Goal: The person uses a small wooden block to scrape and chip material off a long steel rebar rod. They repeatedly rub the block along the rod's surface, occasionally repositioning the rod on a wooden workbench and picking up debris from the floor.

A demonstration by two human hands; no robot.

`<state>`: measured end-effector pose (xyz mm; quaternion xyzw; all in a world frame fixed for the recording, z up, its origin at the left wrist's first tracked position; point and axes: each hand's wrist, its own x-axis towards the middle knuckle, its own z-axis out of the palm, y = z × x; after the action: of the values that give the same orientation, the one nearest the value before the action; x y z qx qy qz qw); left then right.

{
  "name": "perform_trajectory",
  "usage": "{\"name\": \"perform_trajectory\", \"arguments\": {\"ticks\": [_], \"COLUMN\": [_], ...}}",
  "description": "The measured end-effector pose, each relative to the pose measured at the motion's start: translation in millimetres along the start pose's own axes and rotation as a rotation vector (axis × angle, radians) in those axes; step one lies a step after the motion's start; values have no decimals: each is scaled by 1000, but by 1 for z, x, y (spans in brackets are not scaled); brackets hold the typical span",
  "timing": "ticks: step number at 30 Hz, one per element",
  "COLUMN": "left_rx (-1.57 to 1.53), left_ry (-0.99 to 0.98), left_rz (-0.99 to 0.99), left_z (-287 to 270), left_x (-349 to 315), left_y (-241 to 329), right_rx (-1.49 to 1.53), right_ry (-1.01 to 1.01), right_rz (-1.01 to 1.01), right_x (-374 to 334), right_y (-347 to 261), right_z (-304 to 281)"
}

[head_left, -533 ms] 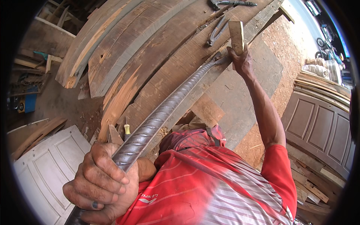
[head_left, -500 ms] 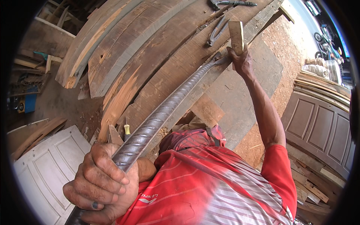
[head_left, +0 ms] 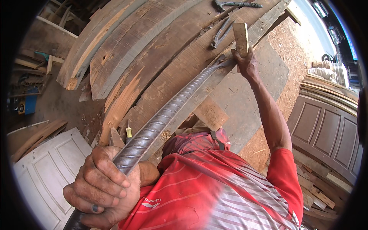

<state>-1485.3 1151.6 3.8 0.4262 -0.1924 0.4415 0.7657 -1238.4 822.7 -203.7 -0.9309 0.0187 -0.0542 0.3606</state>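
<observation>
A long ribbed steel pry bar (head_left: pixel 163 119) slants from the lower left up to the planks. My left hand (head_left: pixel 101 186) is closed around its near end, fingers wrapped over the bar. Its far end has a flattened, claw-like tip that meets the edge of a plank (head_left: pixel 168 92). Beside that tip, my right hand (head_left: pixel 246 64) grips a short wooden block (head_left: pixel 240 38), which stands up out of the fist. Pincers (head_left: pixel 221 36) lie on the plank just left of the block, and farther off rests a claw hammer (head_left: pixel 237 4).
Thick curved timbers (head_left: pixel 134 42) lie side by side at the left. A yellow-handled tool (head_left: pixel 128 132) stands near the bar. A white panelled door (head_left: pixel 50 176) lies at lower left, a brown door (head_left: pixel 326 130) at right. Wood scraps (head_left: pixel 318 191) are piled below it.
My left hand and the near end of the bar have shifted very slightly left. My right hand keeps its hold on the block, almost unmoved. Motorbike wheels at the upper right have mostly gone from view.
</observation>
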Motion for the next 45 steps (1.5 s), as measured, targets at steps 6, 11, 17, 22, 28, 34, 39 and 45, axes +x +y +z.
{"name": "perform_trajectory", "arguments": {"ticks": [6, 11, 17, 22, 28, 34, 39, 45], "left_rx": [-1, 0, -2, 9, 1, 16, 8, -6], "left_ry": [6, -8, -29, -11, 14, 29, 6, -13], "left_rz": [6, 12, -1, 2, 2, 9, 8, 3], "left_z": [0, 0, -2, -1, -1, 2, 1, -1], "left_x": [-1, -2, -1, -2, -3, -3, -3, -2], "left_y": [-3, -4, -3, -2, -2, -2, -2, -2], "right_rx": [-4, -16, 9, 11, -12, -7, -3, 9], "right_ry": [5, 7, 12, 7, 11, 9, 2, 29], "right_rz": [5, 9, 14, 15, 10, 2, 12, -27], "right_x": [6, 4, 3, 2, 3, 3, 2, 5], "right_y": [-2, -9, -8, -10, -8, -10, -11, -1], "right_z": [-1, -3, -3, -4, -3, -4, -5, -1]}}
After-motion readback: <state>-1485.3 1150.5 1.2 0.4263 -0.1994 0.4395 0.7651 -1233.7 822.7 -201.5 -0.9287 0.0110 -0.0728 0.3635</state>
